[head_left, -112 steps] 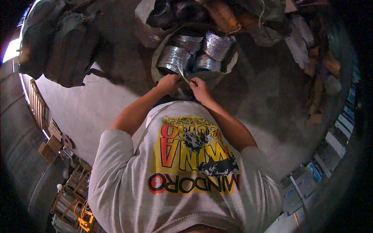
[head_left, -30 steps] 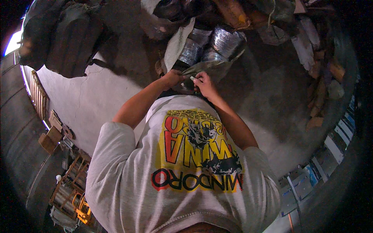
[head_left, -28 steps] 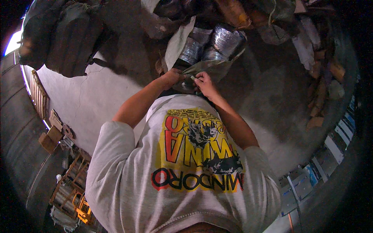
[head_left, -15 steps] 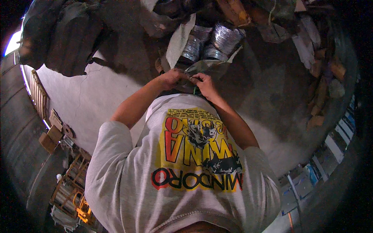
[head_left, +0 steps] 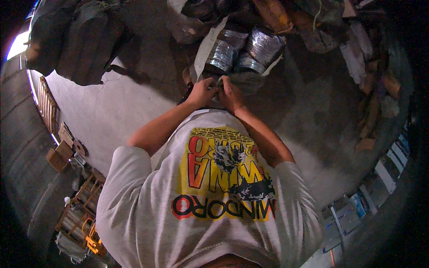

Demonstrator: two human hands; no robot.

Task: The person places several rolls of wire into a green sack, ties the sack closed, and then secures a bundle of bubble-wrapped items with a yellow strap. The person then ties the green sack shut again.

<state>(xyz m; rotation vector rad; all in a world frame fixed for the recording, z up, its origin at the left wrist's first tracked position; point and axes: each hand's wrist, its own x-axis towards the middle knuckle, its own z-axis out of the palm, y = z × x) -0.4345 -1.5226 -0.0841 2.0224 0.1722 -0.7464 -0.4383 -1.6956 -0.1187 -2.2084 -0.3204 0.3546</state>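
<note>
Just in front of my body, my left hand [head_left: 203,92] and my right hand [head_left: 230,94] are close together with their fingers closed. Between them is the near edge of a pale sack, pinched by both hands; the fingertips partly hide it. The open sack [head_left: 206,50] lies beyond my hands, its left side standing up as a pale flap. Inside it sit several shiny silver cylinders [head_left: 264,45] with fine ridges, like coils or stacked discs; I cannot tell which.
Dark bulky sacks [head_left: 85,44] stand at the far left. More bags [head_left: 319,38] and an orange-brown piece [head_left: 272,15] lie beyond the open sack. Scraps of cardboard [head_left: 368,111] run along the right. At the lower left are boxes [head_left: 60,156] and an orange-framed item [head_left: 93,236].
My hands have drawn closer together, the right one turned more upright. The sack's near edge has dropped, showing more of the silver cylinders.
</note>
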